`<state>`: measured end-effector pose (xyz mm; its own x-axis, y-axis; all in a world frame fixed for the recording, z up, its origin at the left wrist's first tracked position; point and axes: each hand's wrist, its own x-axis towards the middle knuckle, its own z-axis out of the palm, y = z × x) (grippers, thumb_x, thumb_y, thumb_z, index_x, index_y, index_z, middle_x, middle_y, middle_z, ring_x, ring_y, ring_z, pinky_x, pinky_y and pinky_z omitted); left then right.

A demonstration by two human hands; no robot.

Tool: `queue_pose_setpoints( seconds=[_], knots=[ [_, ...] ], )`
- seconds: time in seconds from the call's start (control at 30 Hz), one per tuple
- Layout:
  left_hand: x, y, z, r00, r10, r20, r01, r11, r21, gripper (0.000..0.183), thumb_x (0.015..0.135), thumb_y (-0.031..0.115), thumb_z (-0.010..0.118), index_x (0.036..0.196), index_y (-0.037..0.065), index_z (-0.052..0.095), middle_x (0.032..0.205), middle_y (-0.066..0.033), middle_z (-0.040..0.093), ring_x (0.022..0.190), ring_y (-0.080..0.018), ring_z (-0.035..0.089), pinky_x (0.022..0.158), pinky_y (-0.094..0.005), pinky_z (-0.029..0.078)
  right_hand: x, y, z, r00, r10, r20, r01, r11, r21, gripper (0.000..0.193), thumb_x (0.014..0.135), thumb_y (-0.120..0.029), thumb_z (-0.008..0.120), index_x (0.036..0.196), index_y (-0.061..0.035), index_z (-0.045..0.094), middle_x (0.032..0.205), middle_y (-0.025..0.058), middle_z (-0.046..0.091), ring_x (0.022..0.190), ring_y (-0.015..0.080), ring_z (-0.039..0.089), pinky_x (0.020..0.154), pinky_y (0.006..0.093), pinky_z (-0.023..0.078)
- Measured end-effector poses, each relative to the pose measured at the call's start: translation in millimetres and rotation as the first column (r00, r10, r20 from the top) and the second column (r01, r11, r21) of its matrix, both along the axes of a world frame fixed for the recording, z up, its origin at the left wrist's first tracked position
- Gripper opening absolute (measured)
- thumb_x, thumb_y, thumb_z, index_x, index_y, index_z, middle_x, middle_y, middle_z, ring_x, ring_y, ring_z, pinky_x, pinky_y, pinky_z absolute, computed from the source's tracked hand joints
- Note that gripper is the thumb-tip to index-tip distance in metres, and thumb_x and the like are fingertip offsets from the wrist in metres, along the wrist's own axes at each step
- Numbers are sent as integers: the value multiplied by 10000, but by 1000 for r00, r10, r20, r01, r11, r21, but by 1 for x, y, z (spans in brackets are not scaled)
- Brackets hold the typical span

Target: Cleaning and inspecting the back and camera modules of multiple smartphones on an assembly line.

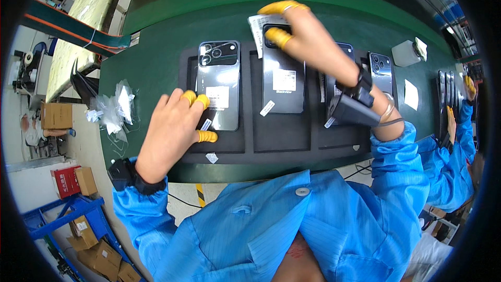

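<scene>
My left hand [175, 125] lies by the left edge of a dark smartphone [225, 115]. Its thumb and fingers, in yellow finger cots, are apart, with a small white tab [206, 125] between them. My right hand [308, 39] reaches over the top end of a second smartphone [284, 102]. The thumb presses near its camera block, and the index finger curls past the upper edge. Behind that edge a white printed sheet [256, 27] sticks out. Both phones lie back up with white labels, over a black tray [274, 138]. The right forearm partly hides a third smartphone [347, 49].
Another smartphone [381, 73] lies at the tray's right end. Farther right are a white bottle [403, 54], a paper slip [411, 95] and several upright phones [446, 94] beside a co-worker's hands [469, 87]. Crumpled clear bags [116, 115] lie at the left of the green table [156, 62].
</scene>
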<state>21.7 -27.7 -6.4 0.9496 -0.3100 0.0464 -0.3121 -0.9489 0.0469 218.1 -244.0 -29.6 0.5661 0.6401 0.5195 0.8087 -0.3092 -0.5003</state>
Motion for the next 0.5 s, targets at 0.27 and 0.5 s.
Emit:
queue_pose_setpoints(
  seconds=[0.27,0.5],
  knots=[
    [-9,-3,1,996,43,-81,-46,999,-25,445,579,163,796,929,-21,592,882,-137,580,874,-307,527,772,-370,461,-42,19,0,994,107,36,-101,986,-131,281,781,-85,631,1043,10,605,993,183,610,993,350,547,904,422,432],
    [1,8,16,995,-1,-95,-6,997,-77,436,632,203,792,961,-12,605,911,-164,600,891,-324,544,781,-394,466,11,-18,1,981,-179,-72,154,951,-267,395,823,-287,650,1039,42,627,942,230,649,915,368,609,839,417,461]
  ],
)
